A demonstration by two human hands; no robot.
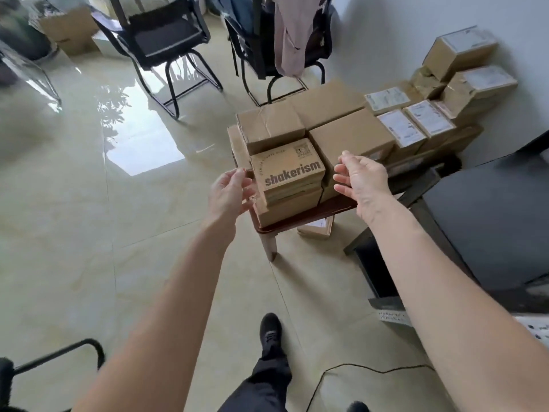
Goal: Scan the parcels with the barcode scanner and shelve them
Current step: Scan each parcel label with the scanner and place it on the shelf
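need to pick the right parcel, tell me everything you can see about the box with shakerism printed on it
The shakerism box is a small brown cardboard parcel with dark lettering, a curved line of small print and a square code at one corner. It lies flat, closed, on top of a stack at the near corner of a low table. The left hand and right hand flank it, fingers open.

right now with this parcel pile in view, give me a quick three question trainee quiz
1. True or false: the left hand already holds a barcode scanner.
2. What word is printed on the printed box between the hands?
3. The right hand is: A) gripping a chair B) open beside the printed box C) resting on the floor

Key: 1 false, both hands are open and hold nothing. 2 shakerism. 3 B.
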